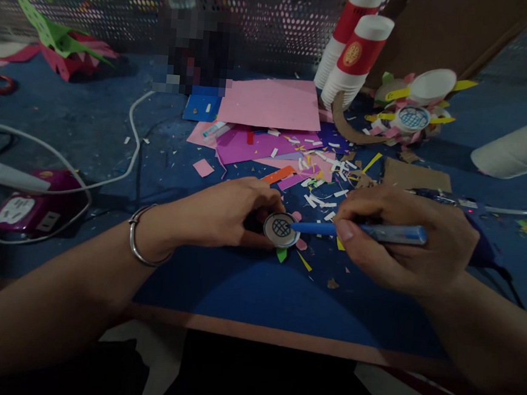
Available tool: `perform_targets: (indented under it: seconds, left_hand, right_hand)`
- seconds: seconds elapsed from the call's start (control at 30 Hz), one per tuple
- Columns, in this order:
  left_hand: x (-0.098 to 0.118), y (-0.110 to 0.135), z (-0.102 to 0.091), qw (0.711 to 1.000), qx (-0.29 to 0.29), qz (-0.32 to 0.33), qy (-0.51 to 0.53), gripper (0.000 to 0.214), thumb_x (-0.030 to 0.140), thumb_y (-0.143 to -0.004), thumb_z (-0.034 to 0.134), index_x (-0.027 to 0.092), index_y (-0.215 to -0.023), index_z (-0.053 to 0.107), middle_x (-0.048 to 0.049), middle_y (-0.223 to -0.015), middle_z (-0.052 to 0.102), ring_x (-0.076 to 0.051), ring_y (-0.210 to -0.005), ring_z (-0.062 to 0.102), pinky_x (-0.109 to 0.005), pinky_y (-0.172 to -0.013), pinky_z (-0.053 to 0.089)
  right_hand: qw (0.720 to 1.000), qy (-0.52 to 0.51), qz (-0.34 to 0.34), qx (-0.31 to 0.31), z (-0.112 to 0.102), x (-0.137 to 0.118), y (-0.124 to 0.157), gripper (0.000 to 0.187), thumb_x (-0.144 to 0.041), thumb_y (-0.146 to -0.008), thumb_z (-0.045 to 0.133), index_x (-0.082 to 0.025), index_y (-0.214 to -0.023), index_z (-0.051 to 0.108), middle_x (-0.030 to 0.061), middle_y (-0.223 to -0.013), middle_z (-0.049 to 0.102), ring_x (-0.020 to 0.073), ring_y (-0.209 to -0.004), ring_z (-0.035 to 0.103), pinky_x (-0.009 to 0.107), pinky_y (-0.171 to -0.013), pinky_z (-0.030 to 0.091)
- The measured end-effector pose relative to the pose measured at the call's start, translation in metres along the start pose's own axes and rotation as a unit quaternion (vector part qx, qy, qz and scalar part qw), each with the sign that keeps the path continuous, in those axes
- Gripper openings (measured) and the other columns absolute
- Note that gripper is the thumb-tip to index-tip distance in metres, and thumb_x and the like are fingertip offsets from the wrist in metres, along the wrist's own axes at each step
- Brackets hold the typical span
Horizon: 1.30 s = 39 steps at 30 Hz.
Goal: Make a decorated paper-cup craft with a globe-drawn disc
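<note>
My left hand point(248, 214) grips a small paper cup point(273, 238) from its left side, the white round end facing up toward me. A dark blue grid inside a ring is drawn on that end. Pink and green paper bits stick out beside the cup. In my right hand point(406, 239) is a blue felt-tip pen point(318, 228), held between thumb and fingers. Its tip is at the drawn end, near the right edge of the grid. Most of the cup's side is hidden by my left hand.
White, yellow and orange paper scraps point(322, 199) litter the blue table point(247, 287). Behind lie pink sheets point(271, 104). Stacked paper cups point(359, 59) stand beside a decorated cup piece point(413, 118). A dark tool point(488, 239) lies right; a purple box point(35, 204) and white cable point(134, 132) left.
</note>
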<state>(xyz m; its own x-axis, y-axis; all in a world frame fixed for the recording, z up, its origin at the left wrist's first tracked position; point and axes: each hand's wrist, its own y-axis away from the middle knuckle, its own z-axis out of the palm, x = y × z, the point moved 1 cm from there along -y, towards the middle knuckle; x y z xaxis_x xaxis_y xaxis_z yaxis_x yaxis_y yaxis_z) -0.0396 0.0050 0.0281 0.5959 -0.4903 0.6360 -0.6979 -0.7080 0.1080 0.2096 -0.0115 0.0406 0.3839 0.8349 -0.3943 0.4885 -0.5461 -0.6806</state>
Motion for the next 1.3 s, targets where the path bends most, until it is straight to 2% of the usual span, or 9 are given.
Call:
perform_targets:
  seconds: [0.1,0.23,0.47,0.63,0.73,0.87,1.1,1.3]
  left_hand:
    - [0.0,0.0,0.001,1.0,-0.003,-0.008,0.018,0.04,0.04,-0.088,0.084,0.018,-0.121,0.076,-0.0058,-0.109,0.074,-0.019,-0.093,0.07,-0.029,-0.081,0.054]
    - [0.001,0.0,0.001,0.999,-0.002,-0.024,0.023,0.041,0.039,-0.086,0.088,0.019,-0.12,0.076,-0.0036,-0.108,0.073,-0.017,-0.09,0.07,-0.027,-0.079,0.054]
    - [0.001,-0.001,0.001,1.0,-0.001,-0.017,0.008,0.04,0.038,-0.086,0.088,0.019,-0.119,0.076,-0.0038,-0.107,0.073,-0.019,-0.094,0.069,-0.029,-0.083,0.052]
    - [0.0,0.0,0.002,1.0,0.01,-0.007,-0.002,0.036,0.035,-0.087,0.088,0.018,-0.117,0.076,-0.0042,-0.104,0.072,-0.019,-0.094,0.067,-0.03,-0.082,0.05]
    - [-0.001,0.001,0.003,1.0,0.017,0.005,0.002,0.034,0.036,-0.089,0.086,0.018,-0.115,0.076,-0.0039,-0.103,0.072,-0.019,-0.094,0.066,-0.03,-0.083,0.049]
    - [0.0,0.002,0.003,1.0,0.018,0.016,0.003,0.032,0.036,-0.091,0.085,0.017,-0.115,0.075,-0.0036,-0.103,0.072,-0.019,-0.093,0.065,-0.031,-0.084,0.048]
    - [0.0,0.002,0.003,0.999,0.025,0.034,-0.002,0.03,0.037,-0.091,0.085,0.017,-0.111,0.074,-0.0031,-0.1,0.072,-0.019,-0.093,0.065,-0.031,-0.085,0.047]
    - [-0.001,0.001,0.003,0.999,0.024,0.026,-0.007,0.032,0.032,-0.089,0.086,0.017,-0.114,0.074,-0.0031,-0.102,0.073,-0.019,-0.091,0.065,-0.031,-0.083,0.046]
  right_hand:
    - [1.0,-0.003,0.018,0.004,0.001,0.0,0.0,0.019,-0.008,-0.08,0.065,-0.027,-0.081,0.062,-0.0037,-0.068,0.07,0.0151,-0.054,0.064,0.032,-0.052,0.049]
    - [1.0,0.012,-0.006,-0.001,0.002,0.002,0.0,0.017,-0.01,-0.08,0.067,-0.026,-0.082,0.063,-0.0049,-0.067,0.07,0.0139,-0.052,0.063,0.03,-0.049,0.046]
    - [0.999,0.052,-0.008,0.003,0.003,0.003,0.001,0.015,-0.012,-0.083,0.066,-0.026,-0.084,0.062,-0.0049,-0.066,0.069,0.0149,-0.052,0.065,0.03,-0.05,0.047]
    - [0.994,0.094,-0.056,-0.01,0.002,0.0,0.0,0.014,-0.013,-0.087,0.065,-0.026,-0.087,0.06,-0.0035,-0.067,0.07,0.0153,-0.054,0.066,0.029,-0.052,0.05]
    - [0.993,0.085,-0.088,-0.004,0.002,-0.002,0.001,0.016,-0.011,-0.088,0.066,-0.026,-0.089,0.06,-0.0024,-0.07,0.072,0.0158,-0.058,0.069,0.028,-0.056,0.054]
    - [0.994,0.062,-0.089,-0.012,0.003,-0.002,0.002,0.015,-0.011,-0.09,0.066,-0.025,-0.093,0.061,0.0004,-0.074,0.074,0.0167,-0.063,0.072,0.029,-0.062,0.059]
    - [0.992,0.058,-0.106,-0.036,0.008,-0.002,0.003,0.012,-0.014,-0.095,0.063,-0.026,-0.095,0.06,-0.0026,-0.071,0.072,0.0144,-0.06,0.069,0.028,-0.056,0.056]
    - [0.993,0.057,-0.099,-0.039,0.01,0.0,0.003,0.013,-0.014,-0.096,0.063,-0.026,-0.097,0.059,-0.0023,-0.073,0.071,0.015,-0.062,0.069,0.028,-0.058,0.058]
